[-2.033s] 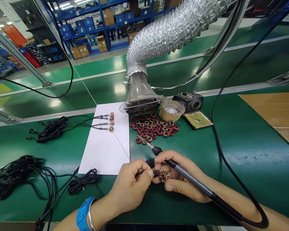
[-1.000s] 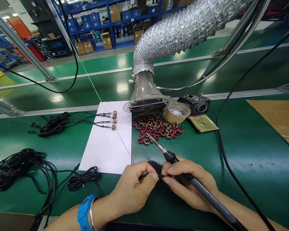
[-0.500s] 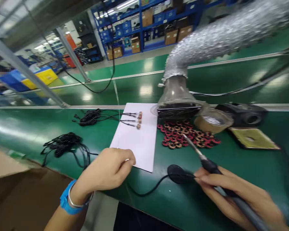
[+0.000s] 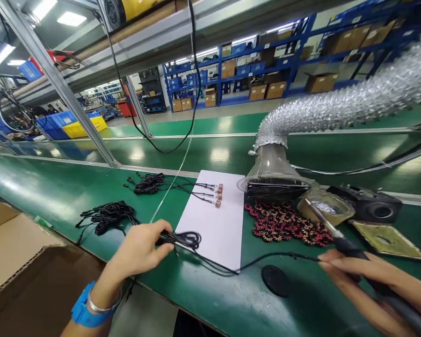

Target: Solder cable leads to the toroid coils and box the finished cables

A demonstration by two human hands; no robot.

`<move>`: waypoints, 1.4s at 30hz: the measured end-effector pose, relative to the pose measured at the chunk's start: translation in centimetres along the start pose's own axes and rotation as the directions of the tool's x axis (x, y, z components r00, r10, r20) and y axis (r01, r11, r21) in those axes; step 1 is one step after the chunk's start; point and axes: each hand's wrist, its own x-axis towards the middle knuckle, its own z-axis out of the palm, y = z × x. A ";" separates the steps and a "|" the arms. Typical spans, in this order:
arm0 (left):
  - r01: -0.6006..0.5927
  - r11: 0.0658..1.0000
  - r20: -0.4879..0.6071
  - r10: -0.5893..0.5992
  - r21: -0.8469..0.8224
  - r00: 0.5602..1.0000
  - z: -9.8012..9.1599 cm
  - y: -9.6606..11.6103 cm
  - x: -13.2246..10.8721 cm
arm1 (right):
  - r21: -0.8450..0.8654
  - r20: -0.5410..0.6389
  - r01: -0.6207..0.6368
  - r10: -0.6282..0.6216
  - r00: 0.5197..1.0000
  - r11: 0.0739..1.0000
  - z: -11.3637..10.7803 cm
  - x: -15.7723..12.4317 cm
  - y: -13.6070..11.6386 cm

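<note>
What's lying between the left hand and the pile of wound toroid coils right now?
In the head view, a sheet of white paper lies between the left hand and the wound toroid coils. The black cable in that hand crosses the sheet's near part.

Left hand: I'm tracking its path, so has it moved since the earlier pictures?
Yes: the left hand has moved leftward, from below the right corner of the white paper sheet to beyond its left edge, gripping black cable.
</note>
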 end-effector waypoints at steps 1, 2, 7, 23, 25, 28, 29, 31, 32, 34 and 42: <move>0.014 0.999 -0.105 -0.017 -0.029 0.994 -1.3 -0.4 0.0 | -0.088 -0.006 0.039 -0.039 0.999 0.995 0.4 0.9 -0.6; 0.042 0.998 -0.234 -0.050 -0.043 0.971 -2.5 -1.1 0.3 | -0.156 -0.008 0.072 -0.074 0.997 0.985 1.0 1.8 -1.2; 0.378 0.925 -0.546 -0.297 0.038 0.783 -5.9 -7.9 5.1 | -0.078 0.204 0.208 -0.188 0.961 0.975 9.2 5.7 -2.5; 0.370 0.924 -0.132 -0.357 0.092 0.925 -0.7 -18.3 15.0 | -0.233 0.493 0.340 -0.191 0.849 0.911 21.2 6.7 2.4; 0.356 0.931 -0.146 -0.341 0.087 0.929 -1.1 -17.9 14.6 | -0.235 0.481 0.332 -0.187 0.856 0.914 21.3 6.8 2.7; 0.309 0.949 -0.197 -0.291 0.067 0.936 -1.5 -15.5 13.8 | -0.229 0.460 0.318 -0.186 0.868 0.920 21.5 6.7 3.1; 0.276 0.959 -0.204 -0.260 0.056 0.944 -1.4 -14.2 13.5 | -0.228 0.451 0.313 -0.185 0.873 0.922 21.5 6.7 3.2; 0.170 0.985 -0.177 -0.163 0.024 0.971 -0.4 -10.8 13.2 | -0.230 0.432 0.300 -0.179 0.884 0.926 21.5 6.6 3.4; 0.103 0.995 -0.145 -0.102 0.004 0.984 0.5 -8.9 13.2 | -0.235 0.422 0.294 -0.176 0.889 0.926 21.5 6.5 3.5; 0.000 1.000 -0.090 -0.002 -0.031 0.996 2.5 -5.3 13.5 | -0.250 0.404 0.286 -0.169 0.899 0.925 21.6 6.4 3.6; -0.053 0.992 0.000 0.053 -0.114 0.999 7.7 -0.4 16.4 | -0.292 0.400 0.292 -0.161 0.902 0.911 22.4 6.3 4.3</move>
